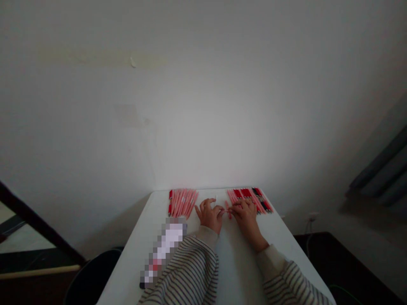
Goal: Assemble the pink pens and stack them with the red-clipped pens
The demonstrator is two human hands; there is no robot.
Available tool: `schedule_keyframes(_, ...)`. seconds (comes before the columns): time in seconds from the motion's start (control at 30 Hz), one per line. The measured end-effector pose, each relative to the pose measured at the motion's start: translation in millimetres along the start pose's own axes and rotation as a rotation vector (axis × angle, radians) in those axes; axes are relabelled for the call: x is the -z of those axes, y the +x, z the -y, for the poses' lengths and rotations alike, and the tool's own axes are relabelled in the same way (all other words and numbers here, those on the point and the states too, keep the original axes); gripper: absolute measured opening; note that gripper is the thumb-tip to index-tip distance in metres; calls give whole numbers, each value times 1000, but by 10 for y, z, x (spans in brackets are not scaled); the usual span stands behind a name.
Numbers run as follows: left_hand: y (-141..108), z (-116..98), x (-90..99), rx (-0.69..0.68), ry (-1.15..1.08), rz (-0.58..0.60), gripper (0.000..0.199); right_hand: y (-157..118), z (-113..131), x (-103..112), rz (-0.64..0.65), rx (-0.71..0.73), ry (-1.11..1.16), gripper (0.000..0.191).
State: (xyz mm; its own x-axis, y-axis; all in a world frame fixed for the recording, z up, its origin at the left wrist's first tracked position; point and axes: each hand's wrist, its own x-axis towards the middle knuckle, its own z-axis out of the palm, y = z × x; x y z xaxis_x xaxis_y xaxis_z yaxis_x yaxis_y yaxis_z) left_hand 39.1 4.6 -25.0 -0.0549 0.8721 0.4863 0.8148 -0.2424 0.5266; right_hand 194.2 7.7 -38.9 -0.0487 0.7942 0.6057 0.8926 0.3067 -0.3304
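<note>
A slim pink plastic pen (227, 210) is being pinched at both ends by left hand (210, 216) and right hand (245, 214) over smooth white table (235, 262), between two fanned pen piles.

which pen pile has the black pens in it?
The right pile, beside the right hand: dark pens lie at its far right edge. The left pile shows only pink and red.

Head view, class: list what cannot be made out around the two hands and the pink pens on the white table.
- Small pink piece between left hand and right hand: too small and dim to identify, or to judge either grip.
- Right pile, left pile: count unclear, pens overlap.
- Object by the left sleeve: pixelated.
- Table: near edge cut off by the frame.
</note>
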Motion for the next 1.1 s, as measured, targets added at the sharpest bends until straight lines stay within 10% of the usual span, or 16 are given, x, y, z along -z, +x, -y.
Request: schedule_keyframes(1.1,85,100,41,64,-19,-195,10,28,100,103,51,76,-162,23)
